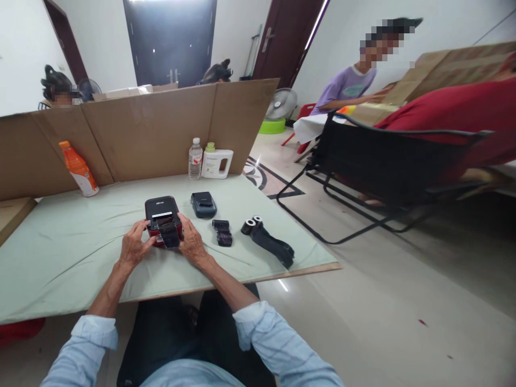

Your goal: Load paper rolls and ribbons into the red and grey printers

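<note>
Clasping the rounded box with a black top and red sides (pixel 161 207) from both flanks, I have the left hand (pixel 134 245) curled against one side with its thumb toward the front and the right hand (pixel 192 239) bent along the other, probably so the box cannot slide on the surface (pixel 88 231), which is covered in pale green cloth. The box sits on that surface just ahead of the lap, and I judge the hold is set wide so that one glossy dark film strip (pixel 169 235) can hang over its front, between the two hands. Beyond the right hand lies one smaller boxy grey-black device (pixel 203 205), clear of both hands but within easy reach. Nearby I count one short bundle of shiny dark film (pixel 223 233), apparently wound on two small rolls. Farther right are two black rolls with white cores (pixel 249 226), side by side, one broad black band (pixel 274 244) trailing from them, perhaps stretched out to avoid tangling. Three containers stand at the back, presumably to leave working room: one orange-and-white bottle (pixel 79 170), one clear plastic bottle (pixel 195 160) and one white plastic jug with a green cap (pixel 216 163). Behind them rises one brown cardboard panel (pixel 153 134), likely a divider; past it I see two heads (pixel 56 88), and off to the right one person in a purple shirt (pixel 346 88).
</note>
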`<state>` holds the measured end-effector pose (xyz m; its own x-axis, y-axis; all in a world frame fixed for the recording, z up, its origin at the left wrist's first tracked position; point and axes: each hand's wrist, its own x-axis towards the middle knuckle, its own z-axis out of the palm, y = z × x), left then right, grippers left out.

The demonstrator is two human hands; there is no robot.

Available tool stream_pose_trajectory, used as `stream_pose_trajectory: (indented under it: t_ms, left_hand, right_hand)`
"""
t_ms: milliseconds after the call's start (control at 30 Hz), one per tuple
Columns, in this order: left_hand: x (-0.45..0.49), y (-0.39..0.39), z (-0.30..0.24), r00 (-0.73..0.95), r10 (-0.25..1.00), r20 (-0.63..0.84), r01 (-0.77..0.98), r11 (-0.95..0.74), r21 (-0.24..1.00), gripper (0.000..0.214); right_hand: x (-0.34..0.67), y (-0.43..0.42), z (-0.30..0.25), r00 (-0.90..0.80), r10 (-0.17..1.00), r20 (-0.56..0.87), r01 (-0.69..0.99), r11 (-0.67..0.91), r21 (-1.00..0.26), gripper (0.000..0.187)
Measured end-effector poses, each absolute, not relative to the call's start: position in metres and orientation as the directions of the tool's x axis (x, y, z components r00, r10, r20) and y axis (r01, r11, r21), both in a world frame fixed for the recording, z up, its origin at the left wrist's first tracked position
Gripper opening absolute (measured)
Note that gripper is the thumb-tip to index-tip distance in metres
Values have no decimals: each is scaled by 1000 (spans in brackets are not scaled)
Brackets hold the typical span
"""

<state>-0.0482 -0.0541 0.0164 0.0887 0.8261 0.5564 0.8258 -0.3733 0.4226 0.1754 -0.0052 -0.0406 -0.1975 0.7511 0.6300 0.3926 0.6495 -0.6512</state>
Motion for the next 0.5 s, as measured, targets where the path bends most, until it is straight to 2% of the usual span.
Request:
stream_pose_trajectory:
  t_ms: [500]
  left_hand:
    - [-45, -52, 19, 115, 833, 541, 859, -356, 367, 42]
  right_hand:
    - [175, -3, -50, -186, 741, 645, 442, 649, -619, 78]
